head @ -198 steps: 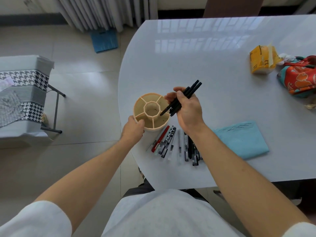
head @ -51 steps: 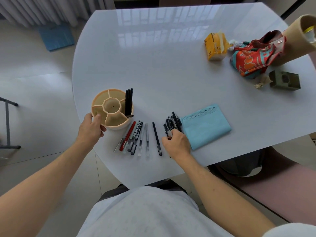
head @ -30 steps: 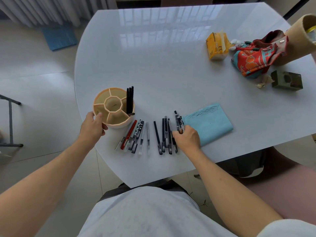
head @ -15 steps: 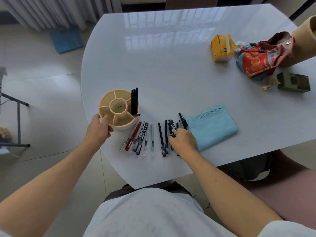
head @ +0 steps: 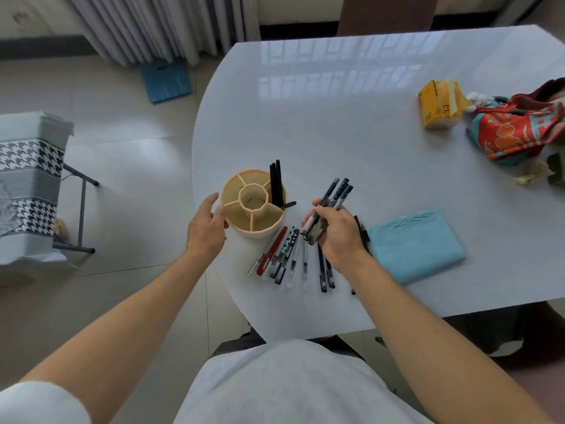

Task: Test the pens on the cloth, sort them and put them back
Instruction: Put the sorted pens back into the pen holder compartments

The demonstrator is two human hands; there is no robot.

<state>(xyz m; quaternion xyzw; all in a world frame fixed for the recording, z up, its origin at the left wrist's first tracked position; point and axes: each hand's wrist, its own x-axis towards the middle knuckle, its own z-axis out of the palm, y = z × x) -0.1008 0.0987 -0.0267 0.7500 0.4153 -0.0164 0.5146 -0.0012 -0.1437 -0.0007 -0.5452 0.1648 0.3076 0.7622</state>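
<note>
1. A glossy white worktop [head: 351,142] is filling most of the view, standing on a pale tiled floor; grey curtains [head: 159,22] are hanging along the far wall, and a blue mat [head: 166,81] is lying on the floor below them.
2. A round beige pen holder [head: 244,223], split into wedge compartments around a middle cup, is sitting near the worktop's left edge; two black pens [head: 276,182] are standing upright in its right-hand compartment.
3. The left hand [head: 205,229] is hovering just beside the holder's left wall with its fingers [head: 211,200] loosely spread and gripping nothing; whether it is touching the wall is unclear.
4. The right hand [head: 336,237] is gripping a bundle of patterned pens [head: 337,192], its fingers curled around the barrels; the bundle is tilting up and away, raised above the worktop, just right of the holder.
5. A row of loose pens [head: 282,255], one red among clear and patterned ones, is lying on the worktop in front of the holder; two dark pens [head: 324,272] are lying beside them, partly under the right hand.
6. A folded light-blue cloth [head: 419,246], showing thin ink strokes near its far edge, is lying right of the hand.
7. A yellow packet [head: 438,105] and a red patterned fabric bag [head: 516,130] are sitting at the far right; a houndstooth-covered stand [head: 27,179] is standing on the floor at left.
</note>
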